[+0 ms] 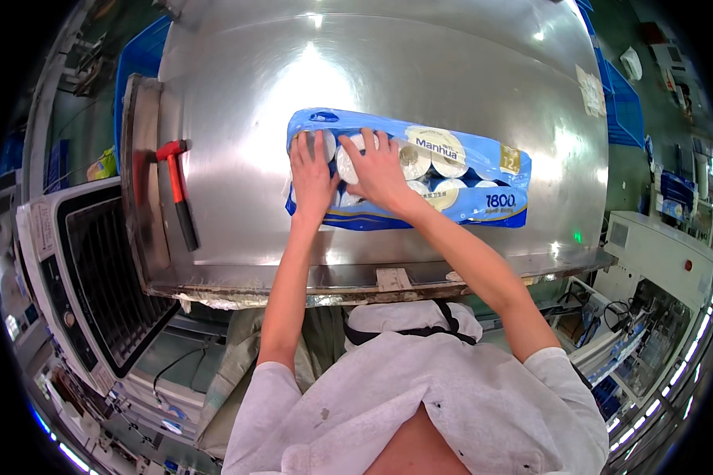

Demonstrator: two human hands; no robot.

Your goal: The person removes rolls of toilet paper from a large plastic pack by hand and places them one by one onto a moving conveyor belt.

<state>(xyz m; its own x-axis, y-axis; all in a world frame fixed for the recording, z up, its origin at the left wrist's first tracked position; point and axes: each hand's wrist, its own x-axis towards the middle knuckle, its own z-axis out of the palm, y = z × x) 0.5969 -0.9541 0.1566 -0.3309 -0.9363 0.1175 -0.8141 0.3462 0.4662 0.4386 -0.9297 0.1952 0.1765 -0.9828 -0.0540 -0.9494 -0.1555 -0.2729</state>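
A long blue-and-white plastic pack of toilet paper rolls (483,174) lies on the metal table in front of me, slightly aslant. White roll ends show through its film in two rows. Across the left end of the pack rests my left hand (312,182), its fingers apart and pointing away from me. My right hand (379,176) lies just right of it, fingers spread over the rolls. Both hands press on the top of the pack without wrapping round it. Under the palms, part of the film and some rolls are hidden.
The shiny metal table (238,47) has a worn near edge. A hammer with a red head and a red-and-black handle (179,194) lies at its left. Blue bins (624,103) stand beyond the right edge, and a machine with a dark grille (107,269) is at left.
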